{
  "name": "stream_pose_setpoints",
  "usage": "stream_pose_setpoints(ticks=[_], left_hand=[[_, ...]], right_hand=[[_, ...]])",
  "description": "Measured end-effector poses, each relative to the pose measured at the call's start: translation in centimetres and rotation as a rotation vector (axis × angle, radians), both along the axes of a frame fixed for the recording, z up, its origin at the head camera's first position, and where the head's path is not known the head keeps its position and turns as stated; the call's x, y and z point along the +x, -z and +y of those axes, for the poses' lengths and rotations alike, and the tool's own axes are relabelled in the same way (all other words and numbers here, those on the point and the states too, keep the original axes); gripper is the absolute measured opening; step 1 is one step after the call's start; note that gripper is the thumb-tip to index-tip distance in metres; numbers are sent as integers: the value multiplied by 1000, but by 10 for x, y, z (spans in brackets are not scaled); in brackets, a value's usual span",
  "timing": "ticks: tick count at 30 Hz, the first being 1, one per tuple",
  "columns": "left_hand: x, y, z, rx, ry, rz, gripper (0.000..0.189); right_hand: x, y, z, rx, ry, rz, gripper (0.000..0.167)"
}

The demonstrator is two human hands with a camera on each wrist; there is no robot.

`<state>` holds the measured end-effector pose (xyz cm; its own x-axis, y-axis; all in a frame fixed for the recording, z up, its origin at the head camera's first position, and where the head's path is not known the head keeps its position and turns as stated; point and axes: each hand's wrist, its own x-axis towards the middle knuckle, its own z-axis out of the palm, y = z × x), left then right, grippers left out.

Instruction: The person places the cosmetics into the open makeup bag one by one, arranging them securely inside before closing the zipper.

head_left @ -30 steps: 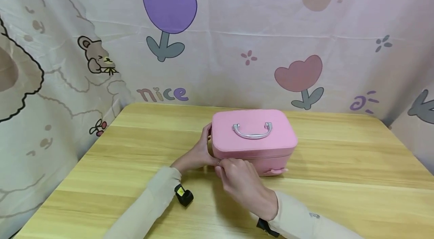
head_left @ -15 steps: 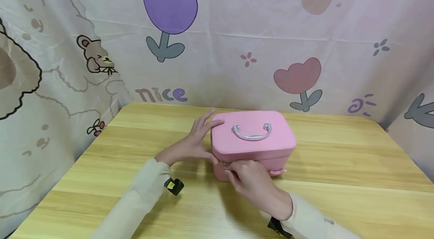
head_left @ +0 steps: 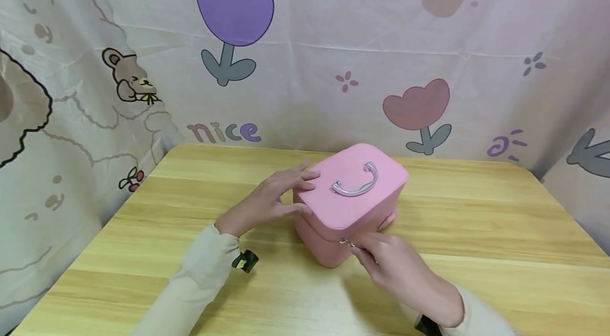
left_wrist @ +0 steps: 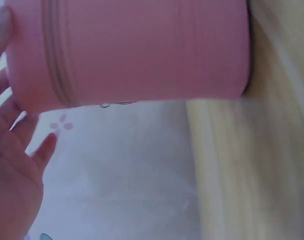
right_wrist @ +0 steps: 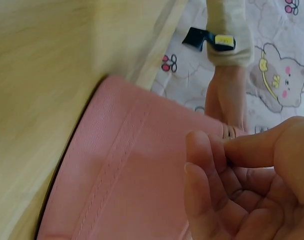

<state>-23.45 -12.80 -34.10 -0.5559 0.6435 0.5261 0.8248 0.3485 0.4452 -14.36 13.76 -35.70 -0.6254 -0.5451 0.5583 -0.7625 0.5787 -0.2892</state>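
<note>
A pink case (head_left: 350,206) with a silver handle (head_left: 357,191) on its lid stands upright on the table, turned at an angle. My right hand (head_left: 400,272) pinches the zipper pull (head_left: 350,244) at the near corner, below the lid. My left hand (head_left: 271,196) rests its extended fingers on the lid's left edge, with the thumb lower at the side. The zipper seam (left_wrist: 54,55) runs round the case in the left wrist view and looks closed there. In the right wrist view, my thumb and forefinger meet beside the case's side; the pull is mostly hidden by them.
The wood-grain table (head_left: 190,209) extends around the case on all sides. A printed cloth (head_left: 305,50) hangs behind its far edge and along the left. Black camera mounts, one of them the left mount (head_left: 245,261), sit at both wrists.
My right hand has drawn the zipper pull rightward along the front. The case has turned, its near corner now facing me. My left hand has shifted from the case's side onto the lid edge.
</note>
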Motion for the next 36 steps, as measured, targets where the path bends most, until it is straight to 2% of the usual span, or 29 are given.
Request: stream_pose_setpoints(ticks=[6, 14, 20, 26, 30, 36], left_hand=[[6, 3, 5, -8, 8, 130, 42], [6, 13, 13, 62, 17, 264, 45], [8, 14, 21, 21, -57, 441, 43], [10, 16, 36, 10, -117, 585, 49], [13, 17, 45, 23, -152, 653, 49], [20, 24, 56, 82, -228, 716, 52]], right_hand=[[3, 2, 19, -3, 24, -29, 28], [8, 3, 30, -68, -41, -105, 26], [10, 4, 29, -102, -84, -162, 26], [14, 6, 33, -112, -55, -131, 29], [14, 7, 35, -112, -48, -104, 31], [13, 7, 35, -112, -60, -85, 31]])
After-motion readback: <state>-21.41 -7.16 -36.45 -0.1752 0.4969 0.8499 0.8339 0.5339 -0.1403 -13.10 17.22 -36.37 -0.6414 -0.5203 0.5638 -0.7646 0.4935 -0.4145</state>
